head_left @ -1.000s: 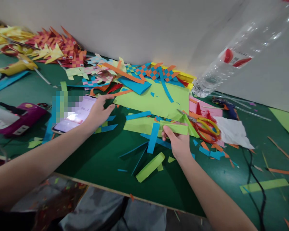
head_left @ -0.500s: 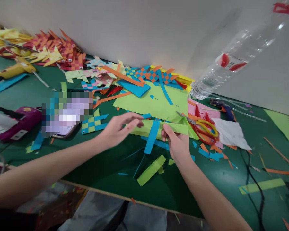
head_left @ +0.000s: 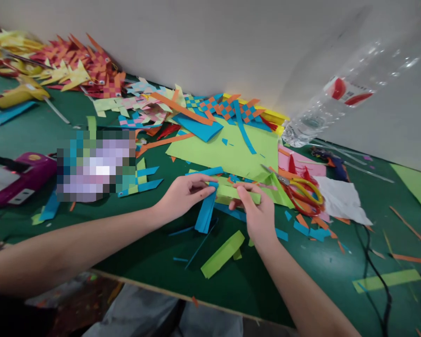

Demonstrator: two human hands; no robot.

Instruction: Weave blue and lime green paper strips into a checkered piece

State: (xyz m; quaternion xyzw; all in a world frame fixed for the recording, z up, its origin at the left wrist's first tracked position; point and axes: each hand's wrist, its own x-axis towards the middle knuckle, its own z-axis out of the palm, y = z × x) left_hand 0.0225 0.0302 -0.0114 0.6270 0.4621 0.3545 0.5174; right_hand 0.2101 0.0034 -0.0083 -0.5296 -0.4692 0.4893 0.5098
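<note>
A green table point(head_left: 154, 252) with a pale wooden front edge fills most of the view and butts against a plain off-white wall point(head_left: 210, 42). The wall is evenly lit, with a brighter warm patch where it meets the tabletop behind the yellow paper. Below the table's front edge, a dim floor strewn with paper bits point(head_left: 80, 304) shows.

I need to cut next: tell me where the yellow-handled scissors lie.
In the head view the yellow-handled scissors lie on the green table, right of the right hand, between the lime green paper sheet and the white paper.
</note>
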